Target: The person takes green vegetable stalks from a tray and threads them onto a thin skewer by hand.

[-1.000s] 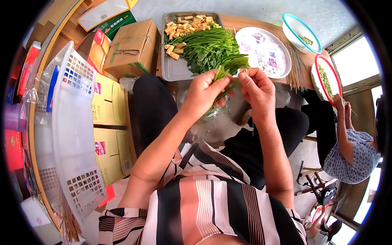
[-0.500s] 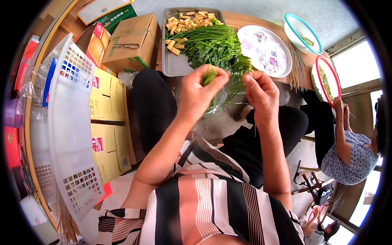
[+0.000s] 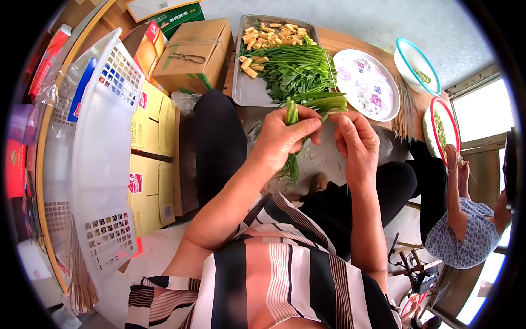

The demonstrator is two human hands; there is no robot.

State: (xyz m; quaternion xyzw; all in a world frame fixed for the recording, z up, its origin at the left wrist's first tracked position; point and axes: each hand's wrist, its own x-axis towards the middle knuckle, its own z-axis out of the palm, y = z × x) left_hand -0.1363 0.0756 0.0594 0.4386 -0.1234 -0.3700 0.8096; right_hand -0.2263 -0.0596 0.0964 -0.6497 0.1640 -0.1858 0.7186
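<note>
My left hand (image 3: 285, 137) is closed around a bunch of long green stems (image 3: 292, 112); their leafy ends hang below the fist. My right hand (image 3: 357, 143) pinches a thin skewer (image 3: 347, 189), whose lower end shows beneath the palm. A folded bundle of greens (image 3: 323, 102) lies sideways just above both hands, at the skewer's tip; whether the skewer pierces it I cannot tell. Beyond the hands, a metal tray (image 3: 251, 93) holds a pile of leafy greens (image 3: 298, 71) and tan rolled pieces (image 3: 274, 37).
A flowered white plate (image 3: 368, 85) stands right of the tray, beside loose thin sticks (image 3: 404, 112). Two rimmed bowls, turquoise (image 3: 408, 60) and red (image 3: 450, 123), sit farther right near another person (image 3: 466, 236). Left are a carton (image 3: 194, 55) and a white plastic basket (image 3: 104, 159).
The view has shifted slightly. My hands have lowered a little and stay close together. The greens that hung by my right fingers now lie sideways, and the left hand's stems show more fully.
</note>
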